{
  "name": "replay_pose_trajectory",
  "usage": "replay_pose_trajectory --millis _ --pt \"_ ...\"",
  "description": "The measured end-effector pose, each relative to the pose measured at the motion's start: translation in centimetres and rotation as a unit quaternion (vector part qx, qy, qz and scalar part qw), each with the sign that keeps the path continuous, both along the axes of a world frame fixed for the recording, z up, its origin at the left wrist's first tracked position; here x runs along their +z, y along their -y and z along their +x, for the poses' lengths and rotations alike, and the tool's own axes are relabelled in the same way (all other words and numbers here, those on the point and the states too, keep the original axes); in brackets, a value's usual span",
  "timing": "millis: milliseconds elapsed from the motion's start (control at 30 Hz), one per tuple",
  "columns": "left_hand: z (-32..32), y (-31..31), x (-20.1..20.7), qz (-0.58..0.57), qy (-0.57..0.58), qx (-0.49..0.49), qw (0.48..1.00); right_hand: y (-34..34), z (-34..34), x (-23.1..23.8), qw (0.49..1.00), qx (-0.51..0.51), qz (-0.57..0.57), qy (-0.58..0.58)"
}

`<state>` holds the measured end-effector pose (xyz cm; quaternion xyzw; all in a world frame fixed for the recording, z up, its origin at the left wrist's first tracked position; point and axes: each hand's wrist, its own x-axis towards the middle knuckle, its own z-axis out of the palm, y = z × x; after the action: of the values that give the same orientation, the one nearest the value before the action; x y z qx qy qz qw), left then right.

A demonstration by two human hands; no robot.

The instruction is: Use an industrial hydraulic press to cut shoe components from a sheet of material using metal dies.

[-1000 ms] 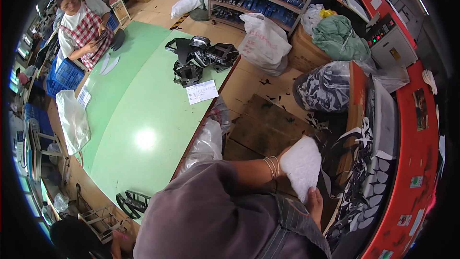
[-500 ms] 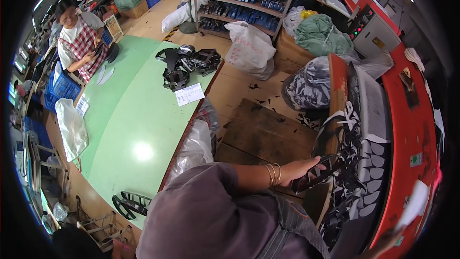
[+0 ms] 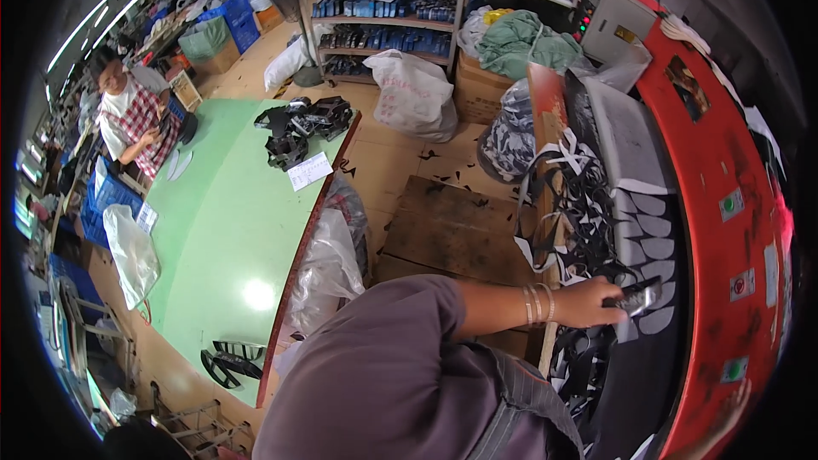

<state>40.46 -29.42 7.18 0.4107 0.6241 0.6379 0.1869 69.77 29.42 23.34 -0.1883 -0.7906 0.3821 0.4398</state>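
My left hand [image 3: 588, 302], with bracelets at the wrist, reaches right over the machine bed. Its fingers are closed on a dark cutting die with a shiny metal edge [image 3: 641, 296], slightly blurred. The die is over black sheet material [image 3: 635, 375], beside rows of grey curved cut-outs [image 3: 643, 226]. Black and white strip scraps [image 3: 579, 234] heap along the bed's near edge, beside my left wrist. At the lower right, my right hand [image 3: 731, 413] is beside the red machine's front [image 3: 724, 290], near a green button [image 3: 734, 369]. Its fingers look stretched out, with nothing seen in them.
A green-topped table [image 3: 213, 238] on the left bears black cutting dies [image 3: 285, 132], a paper sheet [image 3: 309, 170] and a black frame-like die [image 3: 230, 362]. Another person [image 3: 136, 119] stands at its far side. White sacks [image 3: 413, 94], a cardboard box [image 3: 477, 89] and a shelf rack [image 3: 383, 21] are beyond.
My left hand has moved right with the cutting die, from beside the scraps to over the sheet. The white piece by my right hand is gone from it. The view has shifted.
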Motion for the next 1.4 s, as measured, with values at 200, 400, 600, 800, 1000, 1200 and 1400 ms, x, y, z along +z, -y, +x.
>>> replay_pose_trajectory --millis 200,400,600,800,1000,1200,1400 --pt "4.3 -9.4 -2.4 0.015 -0.152 0.066 0.986 23.7 -9.1 -11.8 0.926 0.037 -0.303 0.221" --pt "9.0 -12.1 -8.3 -0.152 -0.192 -0.072 0.967 26.6 -7.4 -19.6 0.936 -0.045 -0.165 0.309" --pt "6.7 -9.2 -6.1 -0.202 -0.237 -0.219 0.925 32.3 -7.0 -21.0 0.947 0.039 0.073 0.310" --pt "-0.9 -11.1 -1.2 -0.128 -0.220 -0.206 0.945 36.8 -6.7 -21.8 0.889 -0.024 0.198 0.413" --pt "-17.3 -14.9 -0.7 -0.056 -0.029 -0.119 0.991 41.7 -13.8 -21.0 0.888 -0.098 0.082 0.442" --pt "-25.9 -27.5 -1.0 -0.065 -0.276 -0.041 0.958 41.8 -17.3 -21.1 0.916 -0.029 0.017 0.400" --pt "-15.8 -37.6 -7.1 -0.056 -0.544 -0.167 0.820 43.0 -16.9 -22.3 0.922 -0.134 -0.005 0.363"
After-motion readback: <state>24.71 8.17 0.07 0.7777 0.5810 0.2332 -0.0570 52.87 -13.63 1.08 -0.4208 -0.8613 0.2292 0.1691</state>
